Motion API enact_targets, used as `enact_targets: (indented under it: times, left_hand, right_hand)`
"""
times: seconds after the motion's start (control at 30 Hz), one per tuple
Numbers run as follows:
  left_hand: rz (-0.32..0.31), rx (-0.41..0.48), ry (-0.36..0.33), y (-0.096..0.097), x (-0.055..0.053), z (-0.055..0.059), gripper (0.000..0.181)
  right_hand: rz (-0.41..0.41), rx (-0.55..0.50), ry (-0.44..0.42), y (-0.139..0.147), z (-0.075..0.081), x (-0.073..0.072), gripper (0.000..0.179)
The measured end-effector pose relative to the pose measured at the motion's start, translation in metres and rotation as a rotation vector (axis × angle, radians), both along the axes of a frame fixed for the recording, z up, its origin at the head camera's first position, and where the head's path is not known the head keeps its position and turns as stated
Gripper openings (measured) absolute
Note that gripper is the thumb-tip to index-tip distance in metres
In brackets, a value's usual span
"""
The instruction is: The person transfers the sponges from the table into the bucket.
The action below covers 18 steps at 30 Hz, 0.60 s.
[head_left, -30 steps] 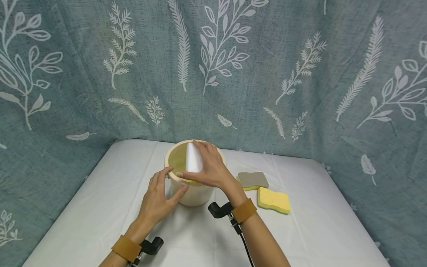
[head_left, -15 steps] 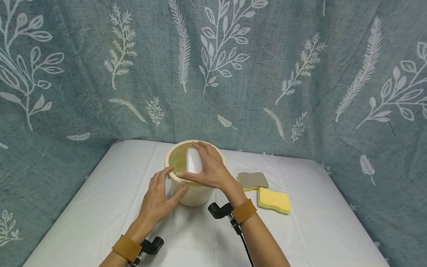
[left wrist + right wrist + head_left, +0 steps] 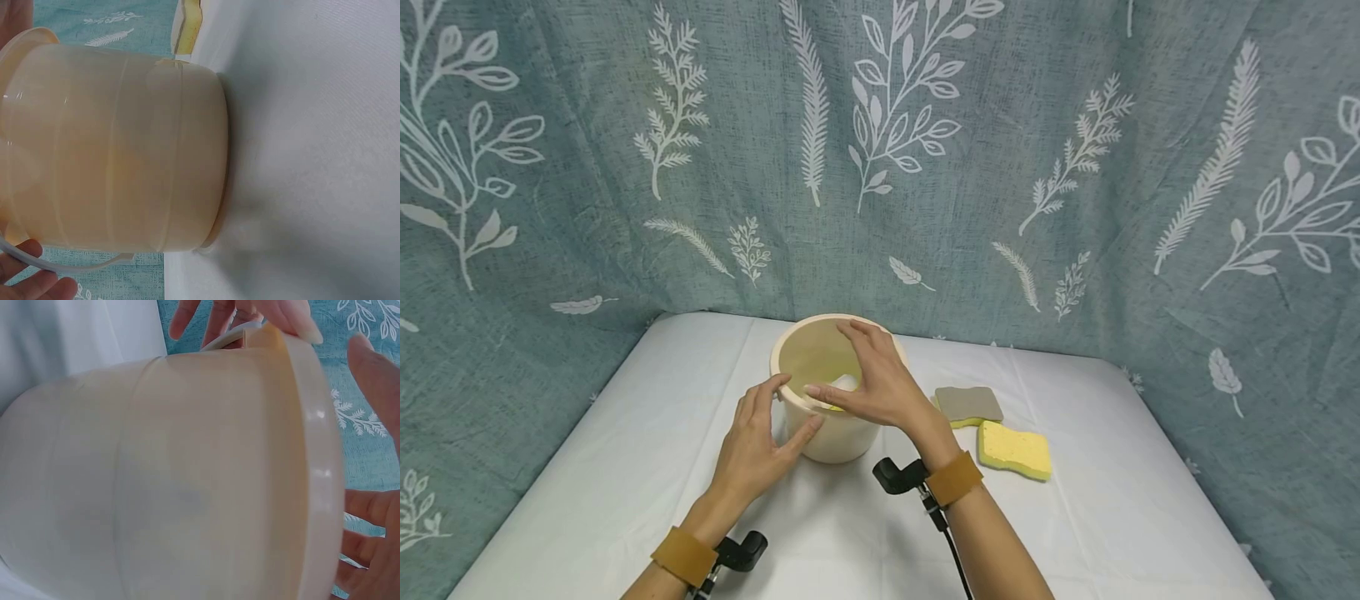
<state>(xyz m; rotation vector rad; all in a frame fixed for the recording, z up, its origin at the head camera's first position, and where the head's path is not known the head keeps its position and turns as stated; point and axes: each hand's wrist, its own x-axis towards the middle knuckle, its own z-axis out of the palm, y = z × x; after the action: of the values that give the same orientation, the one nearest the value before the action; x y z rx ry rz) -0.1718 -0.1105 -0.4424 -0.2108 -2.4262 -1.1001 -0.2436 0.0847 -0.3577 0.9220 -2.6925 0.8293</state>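
A cream plastic bucket (image 3: 838,437) stands upright on the white-covered table. My left hand (image 3: 752,454) grips its left side, index fingertip at the rim and thumb against the outer wall. In the left wrist view, fingers (image 3: 37,284) lie by the bucket's pale handle (image 3: 94,267). Over the bucket's mouth, my right hand (image 3: 876,379) has its thumb and fingers spread apart, holding nothing. A white block (image 3: 847,382) lies down inside the bucket, mostly hidden by the right hand and rim, with a bit of yellow below it.
Right of the bucket, a grey-topped sponge (image 3: 967,404) lies with its yellow side down. A yellow sponge (image 3: 1015,451) lies just in front of it. A teal leaf-patterned curtain (image 3: 880,167) hangs behind and at both sides of the table (image 3: 1120,500).
The white block has gone down into the bucket, and my right hand has let go of it, its fingers now wider apart. My left hand has stayed on the bucket.
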Motion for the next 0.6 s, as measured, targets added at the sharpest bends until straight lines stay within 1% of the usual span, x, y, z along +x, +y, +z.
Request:
enact_targets:
  times: [0.27,0.47,0.6]
  left_hand:
    - [0.001,0.003,0.005,0.000,0.001,0.000,0.078]
    - [-0.004,0.004,0.009,0.001,0.002,0.001,0.078]
    - [0.000,0.003,-0.004,0.001,0.002,0.001,0.078]
  right_hand:
    - [-0.032,-0.005,-0.030,0.011,0.003,0.004,0.096]
    - [-0.053,-0.023,-0.015,0.021,0.004,0.006,0.094]
    - [-0.065,-0.049,-0.011,0.029,0.004,0.008,0.092]
